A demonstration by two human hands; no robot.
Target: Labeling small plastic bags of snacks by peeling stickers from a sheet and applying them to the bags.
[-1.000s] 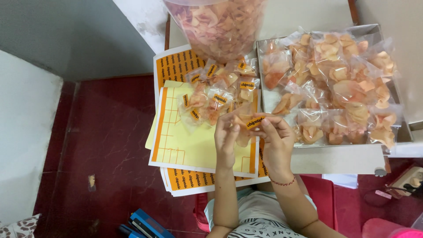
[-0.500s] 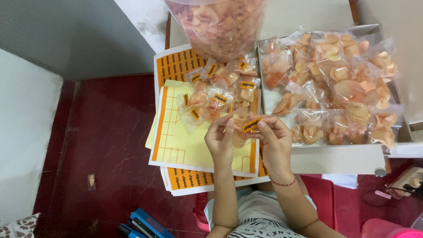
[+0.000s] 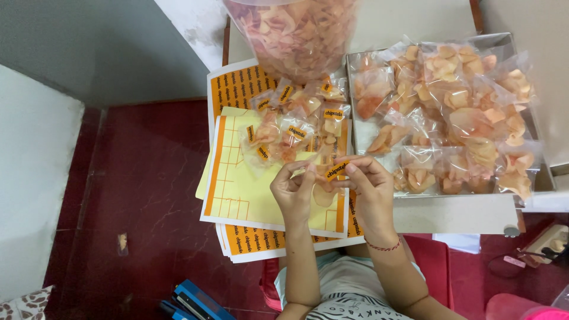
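Over the sticker sheets (image 3: 237, 195), a small clear bag of chips (image 3: 325, 188) is pinched closed-fingered by the left hand (image 3: 291, 192) and the right hand (image 3: 370, 188), so its orange label (image 3: 335, 170) faces up, beside the tray of filled bags (image 3: 504, 207).

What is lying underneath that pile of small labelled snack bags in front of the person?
The small labelled bags lie on sticker sheets, yellow and orange and stacked unevenly. Bare sheet shows around the pile, with grid lines at the near corner. What is printed directly beneath the bags is covered.

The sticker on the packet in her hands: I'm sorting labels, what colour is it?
Orange with dark lettering, on the sticker; the head view shows it.
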